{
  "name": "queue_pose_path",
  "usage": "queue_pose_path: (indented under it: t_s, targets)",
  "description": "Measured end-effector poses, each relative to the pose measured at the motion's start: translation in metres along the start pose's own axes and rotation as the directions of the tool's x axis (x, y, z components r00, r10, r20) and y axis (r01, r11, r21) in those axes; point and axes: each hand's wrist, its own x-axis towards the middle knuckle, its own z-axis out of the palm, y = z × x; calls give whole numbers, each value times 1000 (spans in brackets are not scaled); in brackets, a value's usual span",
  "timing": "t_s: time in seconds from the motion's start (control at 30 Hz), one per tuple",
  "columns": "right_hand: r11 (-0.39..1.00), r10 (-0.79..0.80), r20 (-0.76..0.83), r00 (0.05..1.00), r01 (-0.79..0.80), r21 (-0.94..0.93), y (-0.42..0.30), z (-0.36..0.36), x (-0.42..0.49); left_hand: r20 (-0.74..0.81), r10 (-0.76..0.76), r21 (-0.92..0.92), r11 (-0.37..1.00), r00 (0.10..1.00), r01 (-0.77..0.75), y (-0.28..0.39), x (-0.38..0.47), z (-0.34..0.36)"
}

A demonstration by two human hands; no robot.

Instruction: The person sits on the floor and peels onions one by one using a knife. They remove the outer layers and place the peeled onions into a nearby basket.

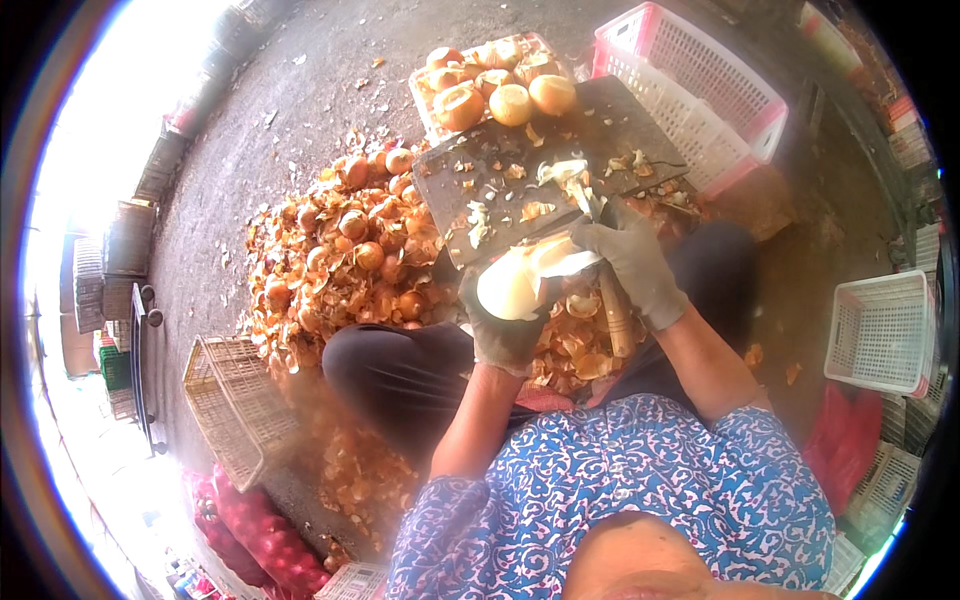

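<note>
My left hand (501,337), in a worn glove, cups a large pale onion (506,289) whose outer skin is largely off. My right hand (634,251), also gloved, is closed around a knife with a wooden handle (616,319) pointing back toward my lap. A strip of onion layer (562,257) stretches from the onion to the right hand's fingers. Most of the blade is hidden by that hand. Just beyond both hands lies a dark board (480,169), strewn with onion trimmings (566,176) and bits of skin.
Several trimmed onions (511,105) fill a basket at the board's far edge. To the left spreads a heap of unpeeled onions and skins (352,240). A pink-and-white plastic crate (705,82) stands far right, a wire-like crate (236,405) left. Red mesh sacks (262,532) lie lower left.
</note>
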Motion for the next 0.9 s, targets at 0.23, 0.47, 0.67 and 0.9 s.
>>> queue_pose_path:
  t_s: [0.23, 0.47, 0.67, 0.9]
  targets:
    - [959, 207, 62, 976, -190, -209, -46, 4, -2, 277, -441, -849, 303, 854, 432, 42, 12, -20]
    - [989, 114, 192, 975, -94, -112, -5, 2, 2, 188, -292, -310, 888, 938, 339, 19, 12, -9]
    - [983, 139, 130, 982, -153, 103, -15, 4, -7, 272, -325, -466, 779, 906, 419, 48, 14, -4]
    - [974, 162, 32, 986, -165, 157, -31, -15, -5, 228, -390, -795, 455, 892, 402, 38, 11, -22]
